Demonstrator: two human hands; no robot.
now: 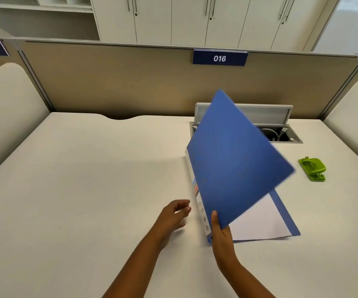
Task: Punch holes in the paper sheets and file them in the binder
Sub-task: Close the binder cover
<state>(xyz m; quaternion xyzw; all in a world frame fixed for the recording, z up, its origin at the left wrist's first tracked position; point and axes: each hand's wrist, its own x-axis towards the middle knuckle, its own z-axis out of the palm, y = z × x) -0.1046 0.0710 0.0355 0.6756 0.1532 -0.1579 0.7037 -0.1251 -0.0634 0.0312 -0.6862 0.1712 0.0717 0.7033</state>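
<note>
Between thumb and fingers, the right hand pinches the blue binder cover's near corner, lifting it open over white paper sheets. Just beside its spine, the left hand hovers loosely curled, empty. Spine runs away from the hands. Likely next: reach the green hole punch, well right.

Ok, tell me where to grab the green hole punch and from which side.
Judging by its pose, grip the hole punch across its low flat base, coming from above with the right hand. It lies flat on the desk to the right of the binder, nothing touching it; the raised lever would likely give under a pinch.
</note>
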